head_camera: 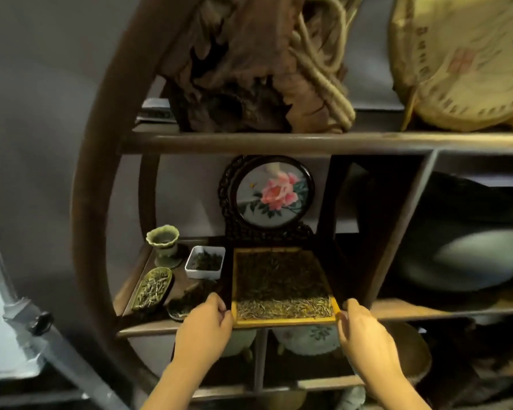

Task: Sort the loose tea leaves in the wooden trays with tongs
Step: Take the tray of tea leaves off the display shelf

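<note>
A square wooden tray (pixel 285 322) with a yellow rim sits on a shelf of a round wooden cabinet. Dark tea leaves (pixel 279 275) fill most of it, with a band of pale leaves (pixel 285 308) along the near edge. My left hand (pixel 206 322) grips the tray's near left corner. At the near right corner my right hand (pixel 360 329) grips it. No tongs are in view.
Left of the tray stand a white dish of dark leaves (pixel 205 261), an oval dish of pale leaves (pixel 153 288), a small dark dish (pixel 187 304) and a green cup (pixel 163 241). A framed flower picture (pixel 271 195) stands behind. The shelf post (pixel 397 232) rises on the right.
</note>
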